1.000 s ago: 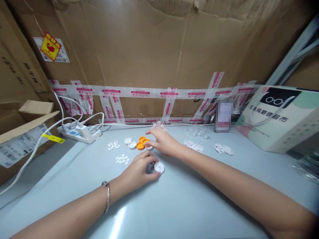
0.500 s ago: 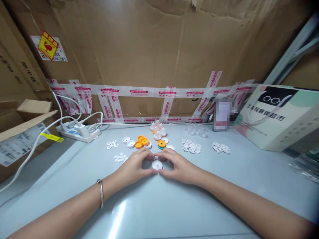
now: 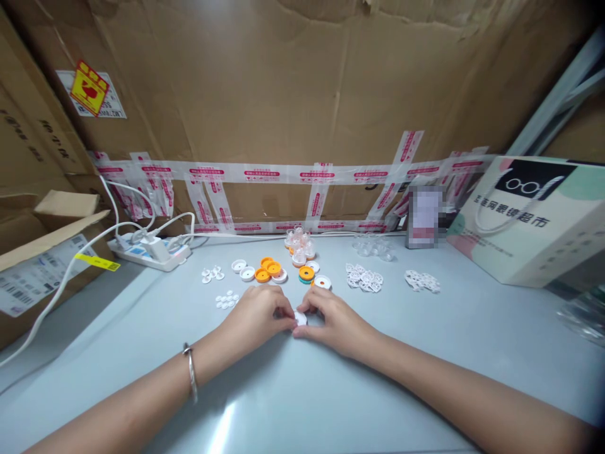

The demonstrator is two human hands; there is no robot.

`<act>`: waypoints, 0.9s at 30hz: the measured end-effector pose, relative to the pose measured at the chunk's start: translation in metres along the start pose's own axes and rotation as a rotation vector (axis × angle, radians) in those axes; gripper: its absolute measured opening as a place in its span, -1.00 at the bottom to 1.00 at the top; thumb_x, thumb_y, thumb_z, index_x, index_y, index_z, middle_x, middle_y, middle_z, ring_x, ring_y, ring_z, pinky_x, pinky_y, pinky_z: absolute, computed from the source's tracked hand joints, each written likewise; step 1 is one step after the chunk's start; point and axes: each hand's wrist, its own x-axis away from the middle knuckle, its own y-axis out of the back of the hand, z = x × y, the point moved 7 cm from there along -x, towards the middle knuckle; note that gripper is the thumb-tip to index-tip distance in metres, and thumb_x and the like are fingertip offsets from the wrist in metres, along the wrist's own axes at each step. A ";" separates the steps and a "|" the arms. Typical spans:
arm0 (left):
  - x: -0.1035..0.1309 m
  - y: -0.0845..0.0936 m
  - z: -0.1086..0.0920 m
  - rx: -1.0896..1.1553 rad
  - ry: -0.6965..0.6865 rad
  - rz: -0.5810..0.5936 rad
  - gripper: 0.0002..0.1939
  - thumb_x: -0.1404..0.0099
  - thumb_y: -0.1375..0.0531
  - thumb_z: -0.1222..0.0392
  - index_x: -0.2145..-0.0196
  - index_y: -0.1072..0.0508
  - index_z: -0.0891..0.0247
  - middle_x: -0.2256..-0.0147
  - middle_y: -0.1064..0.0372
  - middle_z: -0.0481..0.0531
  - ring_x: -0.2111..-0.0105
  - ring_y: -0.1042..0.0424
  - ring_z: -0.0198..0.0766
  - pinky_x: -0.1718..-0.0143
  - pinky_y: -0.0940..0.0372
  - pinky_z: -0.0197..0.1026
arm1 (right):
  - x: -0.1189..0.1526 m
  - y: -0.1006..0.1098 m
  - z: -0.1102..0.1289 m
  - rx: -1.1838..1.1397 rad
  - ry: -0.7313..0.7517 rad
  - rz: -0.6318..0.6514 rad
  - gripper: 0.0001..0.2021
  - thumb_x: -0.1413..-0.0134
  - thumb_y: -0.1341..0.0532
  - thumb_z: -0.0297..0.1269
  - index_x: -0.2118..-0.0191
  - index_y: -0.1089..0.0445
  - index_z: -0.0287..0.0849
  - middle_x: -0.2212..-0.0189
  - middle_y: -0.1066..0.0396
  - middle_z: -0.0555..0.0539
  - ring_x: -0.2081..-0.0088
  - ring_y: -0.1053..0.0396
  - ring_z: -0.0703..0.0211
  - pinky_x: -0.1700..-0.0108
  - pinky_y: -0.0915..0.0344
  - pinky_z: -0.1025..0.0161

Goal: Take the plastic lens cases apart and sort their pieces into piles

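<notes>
A small white round plastic cap is between my two hands, low over the grey tabletop. My left hand pinches at its left edge, the fingertips bunched and partly hiding it. On the other side, my right hand grips the cap with thumb below and forefinger above. Just beyond the fingers lie a white round cap with a centre hole and an orange cap. Several orange caps are grouped left of these, with white caps beside them.
Small white discs and white stemmed parts lie left. Clear domes stand behind; more clear pieces and flat white cutouts lie right. A power strip, phone and paper bag border the table.
My left fingers have closed from a loose arch to a pinch at the cap's left edge. My right fingers have drawn in around the cap, which is now more covered.
</notes>
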 end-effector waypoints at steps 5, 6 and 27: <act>0.001 -0.001 -0.010 -0.164 0.007 0.001 -0.88 -0.09 -0.15 0.25 0.50 -0.51 0.19 0.47 -0.42 -0.02 0.42 -0.35 -0.26 0.35 -0.15 -0.25 | 0.001 -0.001 0.000 0.016 0.017 -0.026 -0.76 0.18 -0.31 -0.21 0.40 -0.29 -0.20 0.37 -0.29 -0.04 0.30 -0.24 0.20 0.26 -0.19 0.28; 0.001 -0.001 -0.010 -0.179 0.017 -0.004 -0.88 -0.08 -0.15 0.26 0.50 -0.50 0.19 0.46 -0.43 -0.01 0.41 -0.36 -0.25 0.35 -0.16 -0.24 | 0.001 -0.001 0.000 0.019 0.016 -0.031 -0.77 0.18 -0.31 -0.22 0.41 -0.28 -0.20 0.37 -0.29 -0.04 0.29 -0.25 0.20 0.26 -0.19 0.28; 0.000 0.056 0.048 0.153 0.279 -0.067 -0.78 0.02 -0.15 0.08 0.49 -0.44 0.31 0.49 -0.44 0.00 0.45 -0.38 -0.27 0.42 -0.23 -0.31 | 0.003 0.001 0.000 -0.005 -0.014 -0.028 -0.81 0.16 -0.29 -0.22 0.38 -0.35 -0.18 0.35 -0.30 -0.03 0.27 -0.27 0.21 0.22 -0.19 0.27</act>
